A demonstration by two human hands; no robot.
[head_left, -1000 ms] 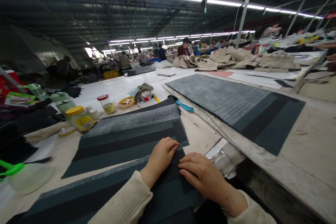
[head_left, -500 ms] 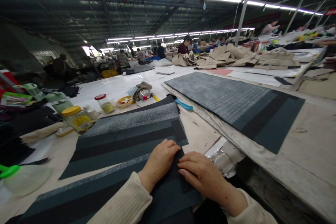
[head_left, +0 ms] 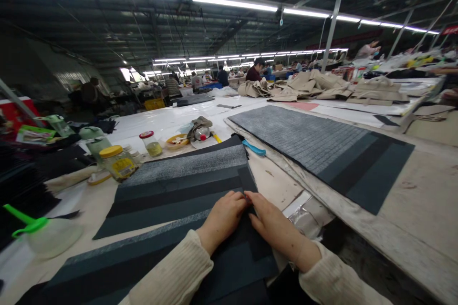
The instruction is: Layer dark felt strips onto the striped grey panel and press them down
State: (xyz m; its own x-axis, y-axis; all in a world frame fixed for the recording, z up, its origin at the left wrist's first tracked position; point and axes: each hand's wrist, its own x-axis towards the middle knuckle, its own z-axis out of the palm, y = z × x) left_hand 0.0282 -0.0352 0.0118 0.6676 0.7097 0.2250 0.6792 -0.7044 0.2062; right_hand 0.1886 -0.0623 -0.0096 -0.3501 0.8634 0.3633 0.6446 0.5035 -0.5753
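Observation:
My left hand [head_left: 226, 217] rests on the near dark fabric panel [head_left: 143, 259], its fingers bent and pressed together at the panel's upper right edge. My right hand [head_left: 274, 224] reaches in from the right, and its fingertips meet the left hand's at that same edge, thumb lower on the dark cloth. What lies under the fingertips is hidden. Just beyond lies another dark panel [head_left: 179, 190] with a speckled grey band. A larger grey quilted panel [head_left: 296, 133] with dark stripes lies on the table to the right.
At the left are a glue bottle with a green nozzle [head_left: 53, 236], a yellow-lidded jar [head_left: 119, 164] and a red-lidded jar [head_left: 152, 145]. A blue tool [head_left: 255, 148] lies beyond the panels. Beige pieces [head_left: 304, 83] are heaped farther back, near a person [head_left: 255, 72].
My right hand has moved up and left, bringing its fingertips against my left hand's. The whole view has shifted slightly.

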